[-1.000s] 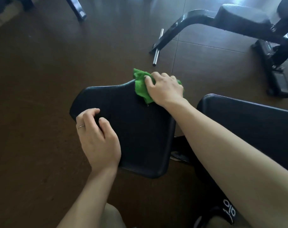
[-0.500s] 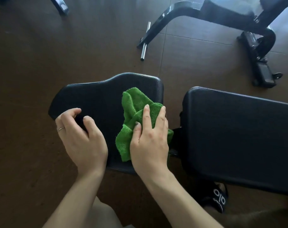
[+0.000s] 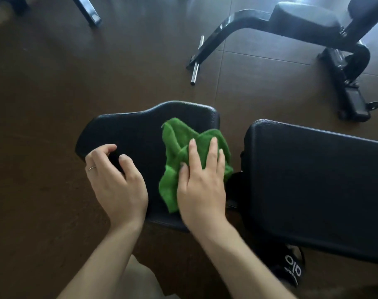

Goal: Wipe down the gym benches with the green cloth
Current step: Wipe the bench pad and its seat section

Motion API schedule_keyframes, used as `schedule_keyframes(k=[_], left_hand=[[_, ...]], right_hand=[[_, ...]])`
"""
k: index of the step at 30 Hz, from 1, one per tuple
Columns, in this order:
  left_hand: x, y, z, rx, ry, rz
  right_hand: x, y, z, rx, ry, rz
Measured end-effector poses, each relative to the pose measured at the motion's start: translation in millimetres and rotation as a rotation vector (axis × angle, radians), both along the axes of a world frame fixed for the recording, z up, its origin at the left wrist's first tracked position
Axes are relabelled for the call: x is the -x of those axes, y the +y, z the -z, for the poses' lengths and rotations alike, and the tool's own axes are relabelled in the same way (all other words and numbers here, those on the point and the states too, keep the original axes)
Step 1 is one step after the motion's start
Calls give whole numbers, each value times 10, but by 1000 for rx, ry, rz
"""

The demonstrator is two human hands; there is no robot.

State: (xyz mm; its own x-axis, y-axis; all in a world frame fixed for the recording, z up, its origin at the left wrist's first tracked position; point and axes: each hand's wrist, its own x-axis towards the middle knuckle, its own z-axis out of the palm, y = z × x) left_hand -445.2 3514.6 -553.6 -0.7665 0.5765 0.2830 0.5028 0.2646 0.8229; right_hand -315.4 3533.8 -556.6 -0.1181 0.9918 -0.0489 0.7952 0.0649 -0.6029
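At the left we find the left hand (image 3: 117,184) resting on the near left part of the black seat pad (image 3: 132,134), which serves here as the worktop. Its fingers are loosely curled against the pad and its grip holds nothing; a ring (image 3: 92,168) shows on one finger. We judge this hand is placed there to brace the body, or to steady the pad against the wiping stroke.

Centre, the green cloth (image 3: 177,134) lies bunched on the right half of the seat pad, its right edge reaching the pad's border. The right hand (image 3: 202,186) lies over the cloth's near part with fingers straight, pressing it flat to the pad rather than clamping it; that grip is spread, not closed. A flat palm suits wiping, since it spreads pressure across the cloth.

Right of a narrow gap sits the back pad (image 3: 313,180) of the same bench, with no cloth on it. We judge it is yet to be wiped.

Beyond, on the brown floor (image 3: 43,83), stands a second bench (image 3: 302,18), well apart.
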Motion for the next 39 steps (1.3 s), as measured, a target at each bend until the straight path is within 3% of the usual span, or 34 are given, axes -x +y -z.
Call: schedule_keyframes(k=[4, 9, 14, 18, 23, 26, 30, 36, 39], left_hand=[[5, -5, 26, 5, 4, -5], [8, -21, 8, -2, -23, 6], [39, -25, -17, -47, -43, -5], [58, -35, -21, -79, -20, -17], [56, -52, 29, -164, -45, -76], [53, -66, 79, -242, -142, -164], [63, -44, 108, -230, -275, -278], [41, -42, 71, -171, -289, -253], [29, -47, 67, -157, -306, -263]], right_hand=[[-24, -291, 21, -5, -5, -29], [12, 697, -71, 57, -47, 8], [618, 1391, -211, 96, -300, -135], [968, 1061, -199, -16, -361, -386], [221, 276, -202, -128, -358, -593], [-153, -90, -240, -83, -377, -676], [3, 224, -220, -151, -390, -710], [879, 1171, -202, -140, -403, -702], [846, 1034, -209, -128, -391, -688]])
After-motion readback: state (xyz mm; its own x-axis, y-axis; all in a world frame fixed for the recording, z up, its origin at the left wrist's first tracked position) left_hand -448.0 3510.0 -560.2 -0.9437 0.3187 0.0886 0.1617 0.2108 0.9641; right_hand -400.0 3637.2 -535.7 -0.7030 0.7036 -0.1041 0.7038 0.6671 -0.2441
